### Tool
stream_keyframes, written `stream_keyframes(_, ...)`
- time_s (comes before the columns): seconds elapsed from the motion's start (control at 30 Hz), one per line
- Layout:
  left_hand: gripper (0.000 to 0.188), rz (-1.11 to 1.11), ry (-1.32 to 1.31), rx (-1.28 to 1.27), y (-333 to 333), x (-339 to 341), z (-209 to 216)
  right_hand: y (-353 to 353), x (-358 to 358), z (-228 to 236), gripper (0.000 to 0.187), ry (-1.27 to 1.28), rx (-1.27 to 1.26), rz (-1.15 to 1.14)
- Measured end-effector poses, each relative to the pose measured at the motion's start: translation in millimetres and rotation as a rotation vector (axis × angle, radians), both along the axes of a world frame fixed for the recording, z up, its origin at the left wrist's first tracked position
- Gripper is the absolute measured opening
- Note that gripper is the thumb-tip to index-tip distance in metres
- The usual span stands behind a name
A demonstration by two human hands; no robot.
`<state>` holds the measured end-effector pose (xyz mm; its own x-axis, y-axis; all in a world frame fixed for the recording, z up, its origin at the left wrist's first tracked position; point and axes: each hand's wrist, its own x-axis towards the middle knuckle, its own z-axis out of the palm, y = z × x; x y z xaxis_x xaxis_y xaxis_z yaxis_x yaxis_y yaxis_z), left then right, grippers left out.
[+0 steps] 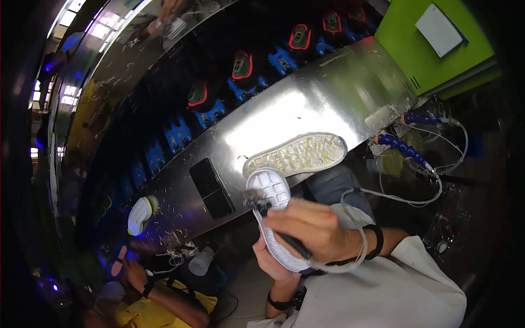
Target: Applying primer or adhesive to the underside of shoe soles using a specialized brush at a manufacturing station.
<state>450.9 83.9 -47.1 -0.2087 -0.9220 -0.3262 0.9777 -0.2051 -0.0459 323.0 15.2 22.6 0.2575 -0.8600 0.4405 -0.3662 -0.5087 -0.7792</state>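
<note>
My left hand (pixel 269 262) is closed around the lower end of a white shoe sole (pixel 277 188), its gridded face turned up. Over it, my right hand (pixel 309 224) grips a brush with a dark handle; the brush (pixel 255 200) has dark bristles, blurred, at the sole's left edge. A pale cable runs past my right wrist, which wears a black band. Just beyond the held sole, a larger sole (pixel 298 155) with a knobby, yellow-flecked inside lies on the metal bench (pixel 235 136).
A black phone-like slab (pixel 211 188) lies on the bench, and another white sole (pixel 140 215) is farther left. Beyond the bench, blue fixtures (pixel 282 60) line a dark conveyor. Blue jointed hoses (pixel 402 149) stand at right. A co-worker in yellow (pixel 167 306) sits at lower left.
</note>
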Motion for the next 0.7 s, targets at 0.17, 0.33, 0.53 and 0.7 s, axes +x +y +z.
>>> stream_keyframes(0.17,0.066,-0.004,-0.218,0.069,-1.1,10.5,2.0,-3.8,-17.4,9.0,0.029,-0.338,0.336,0.034)
stream_keyframes(0.33,0.07,-0.206,0.033,-0.315,-36.5,7.5,3.5,24.8,-11.1,9.7,0.022,-0.358,0.283,0.305)
stream_keyframes(0.53,0.072,-0.047,-0.23,-0.154,-52.8,-17.4,41.7,12.7,-41.5,37.0,0.02,-0.283,0.479,0.231)
stream_keyframes(0.7,0.087,-0.096,0.001,-0.054,-65.7,-15.1,63.7,6.2,-52.1,26.4,0.028,-0.577,0.626,0.244)
